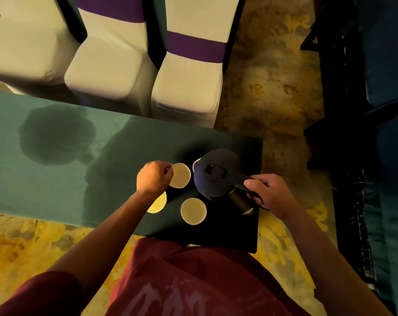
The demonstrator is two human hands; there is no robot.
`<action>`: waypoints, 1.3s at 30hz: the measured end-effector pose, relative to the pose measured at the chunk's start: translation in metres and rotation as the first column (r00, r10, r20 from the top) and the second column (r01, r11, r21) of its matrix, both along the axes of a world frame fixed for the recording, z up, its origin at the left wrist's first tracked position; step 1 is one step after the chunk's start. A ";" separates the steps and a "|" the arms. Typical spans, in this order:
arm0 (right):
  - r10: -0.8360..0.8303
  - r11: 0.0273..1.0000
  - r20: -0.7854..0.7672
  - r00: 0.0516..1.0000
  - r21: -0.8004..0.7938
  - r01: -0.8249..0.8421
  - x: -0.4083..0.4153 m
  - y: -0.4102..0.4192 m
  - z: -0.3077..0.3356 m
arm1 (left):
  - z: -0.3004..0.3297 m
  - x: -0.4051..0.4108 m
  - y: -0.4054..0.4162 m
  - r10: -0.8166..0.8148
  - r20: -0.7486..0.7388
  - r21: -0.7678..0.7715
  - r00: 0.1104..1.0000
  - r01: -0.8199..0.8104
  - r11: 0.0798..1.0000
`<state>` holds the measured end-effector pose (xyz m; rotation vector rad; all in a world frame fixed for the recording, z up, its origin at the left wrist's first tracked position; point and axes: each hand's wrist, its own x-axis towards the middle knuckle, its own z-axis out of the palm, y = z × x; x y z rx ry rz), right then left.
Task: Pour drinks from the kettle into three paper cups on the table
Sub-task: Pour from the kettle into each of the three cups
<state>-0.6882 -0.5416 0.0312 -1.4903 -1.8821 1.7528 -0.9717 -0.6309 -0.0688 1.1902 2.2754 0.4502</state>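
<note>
A dark kettle (217,172) with a black lid stands upright near the right end of the green table (45,179). My right hand (269,193) grips its handle. Three white paper cups stand to its left and front. My left hand (153,177) pinches the rim of the far cup (181,175), right beside the kettle's spout. A second cup (158,203) is partly hidden under my left wrist. The third cup (193,211) stands free in front of the kettle.
Large dark wet patches (56,135) spread over the green tablecloth to the left. Three white-covered chairs with purple bands (186,83) stand behind the table. The table's right edge lies just beyond the kettle. Dark furniture (364,110) fills the right side.
</note>
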 end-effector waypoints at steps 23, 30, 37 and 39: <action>0.141 0.981 0.198 0.970 0.104 -0.164 -0.053 0.010 0.008 | -0.013 -0.014 -0.001 0.173 0.097 0.054 0.980 -0.179 0.982; 0.162 0.971 0.300 0.940 0.119 -0.206 -0.073 0.014 0.010 | -0.018 -0.020 0.002 0.163 0.074 0.080 0.984 -0.169 0.982; 0.180 0.970 0.347 0.920 0.091 -0.225 -0.088 0.014 0.015 | -0.024 -0.028 -0.003 0.166 0.113 0.099 0.980 -0.178 0.979; 0.186 0.969 0.365 0.912 0.087 -0.232 -0.092 0.014 0.016 | -0.025 -0.028 -0.003 0.171 0.128 0.118 0.977 -0.186 0.975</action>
